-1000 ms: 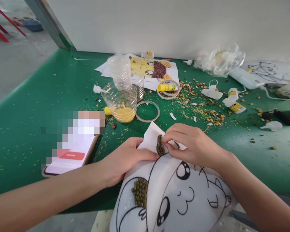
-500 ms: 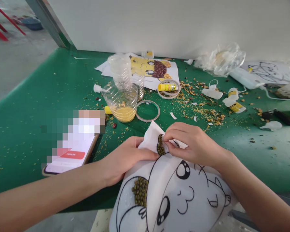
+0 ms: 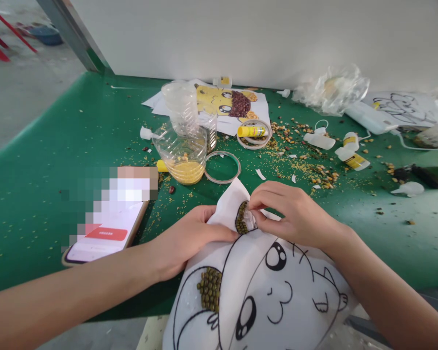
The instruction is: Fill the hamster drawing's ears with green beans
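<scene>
Pinching green beans, right hand hiding fingertips w/ drawing.

Two hands work here, the left and the right. One cartoon sheet lies under them with two patches of green beans, one by the fingers and one lower. One phone, one cut bottle of yellow grain, and two clear rings, one empty and one holding a glue stick. One finished picture and one crumpled bag lie at the back. Loose seeds are too many to count.
</scene>
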`<action>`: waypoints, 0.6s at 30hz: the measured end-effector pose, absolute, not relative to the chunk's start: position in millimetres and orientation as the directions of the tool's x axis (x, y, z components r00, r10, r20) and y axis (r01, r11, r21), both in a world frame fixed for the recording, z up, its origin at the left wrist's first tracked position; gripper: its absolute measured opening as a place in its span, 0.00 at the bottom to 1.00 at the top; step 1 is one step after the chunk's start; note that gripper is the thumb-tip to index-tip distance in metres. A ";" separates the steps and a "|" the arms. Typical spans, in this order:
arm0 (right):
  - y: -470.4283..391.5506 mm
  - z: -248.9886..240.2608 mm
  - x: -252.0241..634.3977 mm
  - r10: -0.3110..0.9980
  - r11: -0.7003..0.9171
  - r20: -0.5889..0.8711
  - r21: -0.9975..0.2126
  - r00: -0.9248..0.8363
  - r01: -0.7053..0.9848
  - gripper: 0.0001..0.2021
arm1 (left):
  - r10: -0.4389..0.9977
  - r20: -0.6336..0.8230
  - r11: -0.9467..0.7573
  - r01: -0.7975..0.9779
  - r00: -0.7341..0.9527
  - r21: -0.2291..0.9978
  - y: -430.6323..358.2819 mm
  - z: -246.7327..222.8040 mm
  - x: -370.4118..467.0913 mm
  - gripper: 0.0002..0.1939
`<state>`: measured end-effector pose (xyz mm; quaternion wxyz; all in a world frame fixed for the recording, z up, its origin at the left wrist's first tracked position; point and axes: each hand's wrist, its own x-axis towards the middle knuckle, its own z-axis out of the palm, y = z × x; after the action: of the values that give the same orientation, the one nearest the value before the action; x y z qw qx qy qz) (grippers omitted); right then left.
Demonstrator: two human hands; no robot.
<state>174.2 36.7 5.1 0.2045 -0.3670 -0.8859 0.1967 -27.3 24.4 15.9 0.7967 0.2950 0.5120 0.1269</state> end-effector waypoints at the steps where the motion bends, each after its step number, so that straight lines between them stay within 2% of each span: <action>1: 36.2 5.6 174.9 0.726 0.655 0.214 -0.504 -0.654 0.563 0.05 | 0.506 -0.741 0.794 0.096 0.442 0.600 24.3 16.2 -27.2 0.10; 10: 34.4 3.6 172.5 0.718 0.654 0.190 -0.512 -0.669 0.557 0.04 | 0.512 -0.727 0.782 0.102 0.458 0.615 24.1 14.8 -26.7 0.09; 18: 37.4 4.5 171.8 0.747 0.626 0.182 -0.518 -0.640 0.583 0.04 | 0.510 -0.736 0.781 0.119 0.446 0.613 24.6 14.9 -26.6 0.12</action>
<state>171.8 37.4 4.5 0.1937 -0.3775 -0.8806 0.2108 -26.6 24.6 14.9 0.7930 0.3072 0.5115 0.1231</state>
